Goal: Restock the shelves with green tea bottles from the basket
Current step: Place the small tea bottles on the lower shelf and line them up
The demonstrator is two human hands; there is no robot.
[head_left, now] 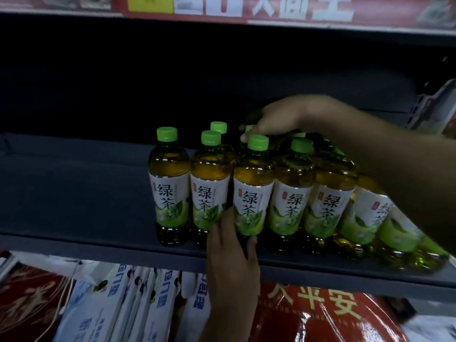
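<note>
Several green tea bottles with green caps and white-green labels stand in rows on the dark shelf (98,240). My left hand (232,250) comes up from below and grips the base of the third front bottle (253,193), fingers slipped between it and its left neighbour (209,188), thumb on its right side. My right hand (278,119) reaches in from the right over the caps and holds the top of a back-row bottle (248,128), which is mostly hidden. The basket is out of view.
The shelf's left half holds nothing, and its back is dark. The far-right bottles (385,218) lean under my right forearm. Another shelf edge with a red-and-white sign (246,8) runs above. Below hang white-blue packages (138,304) and red bags (320,317).
</note>
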